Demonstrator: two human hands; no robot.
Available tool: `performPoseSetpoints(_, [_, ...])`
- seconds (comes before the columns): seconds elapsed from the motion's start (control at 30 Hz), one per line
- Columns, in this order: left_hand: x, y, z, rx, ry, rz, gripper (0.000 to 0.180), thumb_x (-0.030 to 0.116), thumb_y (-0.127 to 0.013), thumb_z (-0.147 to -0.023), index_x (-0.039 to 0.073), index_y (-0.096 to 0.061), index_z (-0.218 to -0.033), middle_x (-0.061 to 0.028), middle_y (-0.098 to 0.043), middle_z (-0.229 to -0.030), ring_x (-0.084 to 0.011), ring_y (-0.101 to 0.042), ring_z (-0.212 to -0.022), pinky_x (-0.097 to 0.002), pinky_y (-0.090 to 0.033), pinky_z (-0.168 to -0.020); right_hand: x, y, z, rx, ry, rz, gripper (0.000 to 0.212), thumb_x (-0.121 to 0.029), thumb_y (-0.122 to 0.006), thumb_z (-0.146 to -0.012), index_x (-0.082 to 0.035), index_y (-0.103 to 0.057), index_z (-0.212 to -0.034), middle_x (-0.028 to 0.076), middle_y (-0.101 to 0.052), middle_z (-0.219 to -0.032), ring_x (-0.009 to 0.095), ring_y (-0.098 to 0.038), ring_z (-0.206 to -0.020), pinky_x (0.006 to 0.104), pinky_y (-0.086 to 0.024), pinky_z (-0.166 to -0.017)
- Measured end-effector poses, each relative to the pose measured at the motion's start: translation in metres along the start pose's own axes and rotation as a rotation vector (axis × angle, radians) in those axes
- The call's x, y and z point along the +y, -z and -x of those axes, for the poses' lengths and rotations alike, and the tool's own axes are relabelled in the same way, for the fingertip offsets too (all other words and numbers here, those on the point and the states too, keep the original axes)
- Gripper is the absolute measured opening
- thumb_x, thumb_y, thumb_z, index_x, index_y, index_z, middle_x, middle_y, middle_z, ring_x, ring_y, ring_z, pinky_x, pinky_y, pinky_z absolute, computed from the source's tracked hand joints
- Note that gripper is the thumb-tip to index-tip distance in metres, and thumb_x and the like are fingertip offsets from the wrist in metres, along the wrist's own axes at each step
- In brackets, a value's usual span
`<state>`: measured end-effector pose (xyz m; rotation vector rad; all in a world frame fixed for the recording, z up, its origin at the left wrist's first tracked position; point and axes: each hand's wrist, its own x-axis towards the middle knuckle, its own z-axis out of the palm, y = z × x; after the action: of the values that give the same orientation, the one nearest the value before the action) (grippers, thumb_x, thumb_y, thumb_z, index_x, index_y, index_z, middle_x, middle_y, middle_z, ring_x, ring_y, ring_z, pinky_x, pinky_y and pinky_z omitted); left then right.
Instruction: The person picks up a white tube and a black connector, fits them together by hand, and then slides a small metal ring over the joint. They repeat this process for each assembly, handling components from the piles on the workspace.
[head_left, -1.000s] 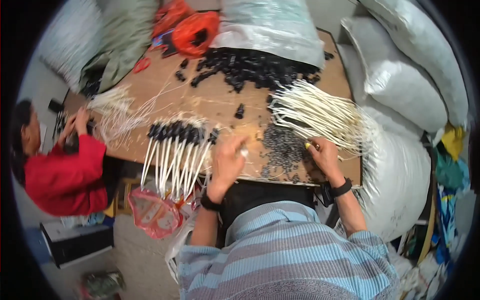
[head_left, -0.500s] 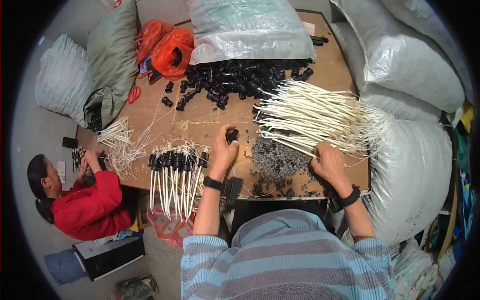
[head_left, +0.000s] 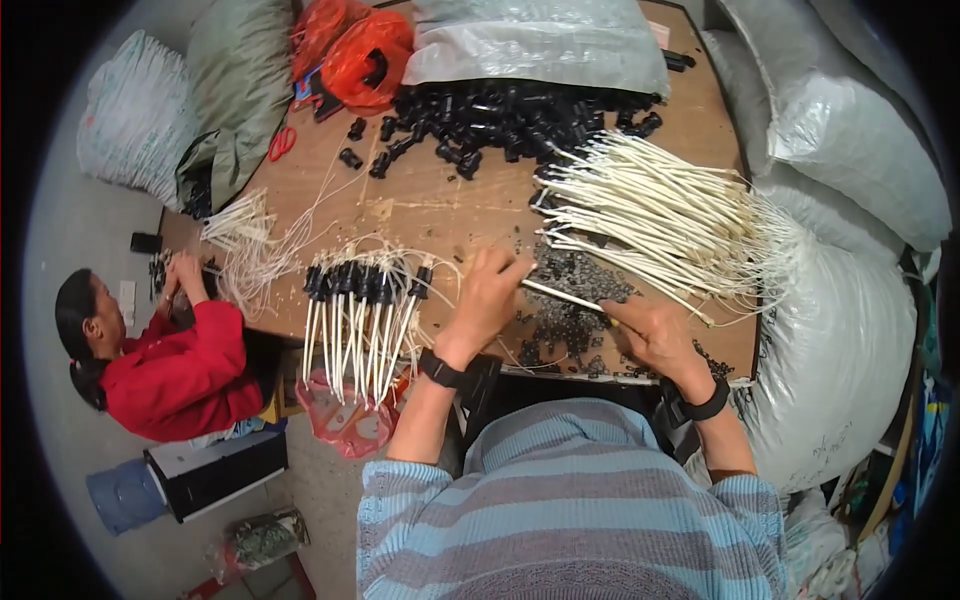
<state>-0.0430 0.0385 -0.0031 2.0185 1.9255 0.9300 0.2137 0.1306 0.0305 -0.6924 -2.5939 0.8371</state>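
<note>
Held slantwise between my two hands is a white sleeved wire (head_left: 565,293). My right hand (head_left: 655,335) is closed around its right part. Its other end meets the fingertips of my left hand (head_left: 488,300), which is curled closed; the black plastic socket seen there half a second ago is now hidden by the fingers. Below the wire lies a heap of small dark grey pieces (head_left: 565,335). A large bundle of white sleeved wires (head_left: 650,215) lies beyond my right hand. Left of my left hand, several wires fitted with black sockets (head_left: 365,283) hang over the table edge.
Loose black sockets (head_left: 490,120) are piled before a white sack (head_left: 540,45). Red bags (head_left: 365,60) and red scissors (head_left: 282,143) lie at the far left. Full sacks (head_left: 825,350) crowd the right side. A co-worker in red (head_left: 180,370) works at the left end.
My right hand has drawn one sleeved wire from the bundle toward my left hand. My left hand has turned, covering the black socket. The whole view has shifted slightly.
</note>
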Motion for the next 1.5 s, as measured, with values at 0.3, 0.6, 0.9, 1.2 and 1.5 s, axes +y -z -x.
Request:
performPoseSetpoints(0.3, [0.020,-0.023,-0.002,0.057,-0.091,0.109,0.029,-0.008,-0.052,-0.072,0.003,-0.058,-0.098,-0.0140,-0.057,-0.103,-0.0348,-0.051,-0.101,-0.0414,-0.043,-0.089,-0.013,-0.011,0.000,0.088,0.030,0.066,0.030,-0.005,-0.065,-0.079,-0.010,-0.068,-0.108,0.011,-0.055,-0.066,0.030,-0.057,-0.057,0.0377,-0.043,-0.051])
performPoseSetpoints(0.6, [0.071,0.007,-0.004,-0.197,-0.056,-0.085,0.034,0.006,-0.066,-0.071,0.012,-0.062,-0.104,-0.0061,-0.066,-0.098,-0.0253,-0.064,-0.087,-0.0381,-0.051,-0.079,0.000,-0.017,-0.009,0.297,-0.125,-0.012,0.025,-0.007,-0.068,-0.072,-0.006,-0.067,-0.098,0.016,-0.066,-0.083,0.035,-0.064,-0.073,0.0392,-0.050,-0.062])
performPoseSetpoints(0.9, [0.017,-0.003,0.033,0.147,0.660,0.498,0.020,0.008,-0.067,-0.079,0.001,-0.064,-0.098,-0.0078,-0.062,-0.066,-0.0161,-0.060,-0.056,-0.0302,-0.046,-0.052,-0.007,0.019,-0.012,0.065,-0.121,-1.133,0.018,-0.023,-0.069,-0.083,-0.007,-0.062,-0.083,0.005,-0.065,-0.089,0.013,-0.057,-0.060,0.0239,-0.043,-0.053])
performPoseSetpoints(1.2, [0.047,-0.014,0.023,0.011,0.589,0.598,0.027,0.000,-0.070,-0.074,0.001,-0.063,-0.100,-0.0004,-0.062,-0.076,-0.0078,-0.055,-0.063,-0.0236,-0.044,-0.055,-0.035,-0.045,-0.015,0.122,-0.073,-0.231,0.011,-0.013,-0.065,-0.078,-0.011,-0.059,-0.087,0.010,-0.056,-0.066,0.033,-0.060,-0.062,0.0420,-0.046,-0.052])
performPoseSetpoints(1.5, [0.052,-0.005,0.028,-0.013,0.322,0.146,0.043,-0.013,-0.049,-0.072,0.003,-0.059,-0.110,-0.0166,-0.055,-0.096,-0.0365,-0.054,-0.096,-0.0392,-0.044,-0.083,-0.028,-0.041,-0.016,0.150,-0.083,0.033,0.018,-0.006,-0.066,-0.078,-0.008,-0.069,-0.095,0.012,-0.065,-0.076,0.031,-0.063,-0.065,0.0375,-0.048,-0.055])
